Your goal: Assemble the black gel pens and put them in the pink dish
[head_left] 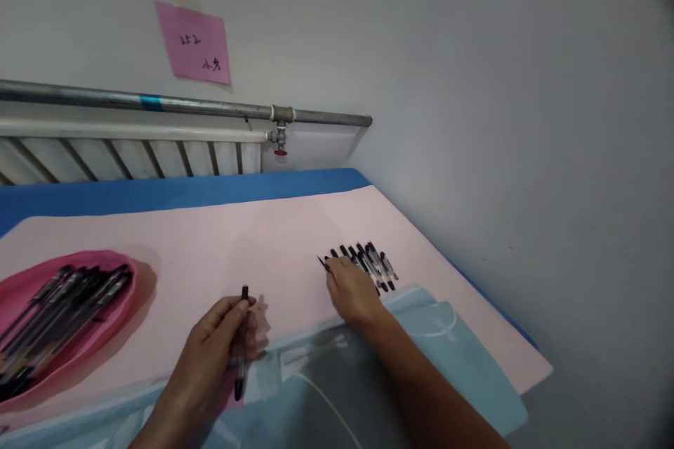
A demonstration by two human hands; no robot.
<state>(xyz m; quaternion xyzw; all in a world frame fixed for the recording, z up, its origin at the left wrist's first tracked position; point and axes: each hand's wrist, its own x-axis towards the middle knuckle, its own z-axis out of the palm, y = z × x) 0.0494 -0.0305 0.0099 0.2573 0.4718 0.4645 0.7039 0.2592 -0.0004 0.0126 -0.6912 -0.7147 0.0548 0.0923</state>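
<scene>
Head cam, only view: L hand (224, 333) is up front nr the middle, grip pinching 1 pen (239, 386) nearly upright, black end poking out on top, its mid-length hidden by fingers & blur. R hand (352, 287) is over by the pen row (375, 263), fingertips drawn in at a thin dark item (321, 262); most of that's covered, so can't tell if the grip's actually pinching it or what it is. Row's lower L end is blocked by the same hand, pens overlap: approx 10 showing, no exact count poss. Far L, 1 pink basket (133, 280), cut off by the frame edge, w/ a heap of pens (68, 309) inside, blurred, too tangled to count. Basket & row both sit on the pink surface (210, 245); light-blue sheet (463, 358) across the near side, cut off at btm, partly behind both forearms. Bkgd: 1 pink note (194, 42), handwriting small, 1 red-handled valve (281, 144), radiator (131, 154) cropped L.
</scene>
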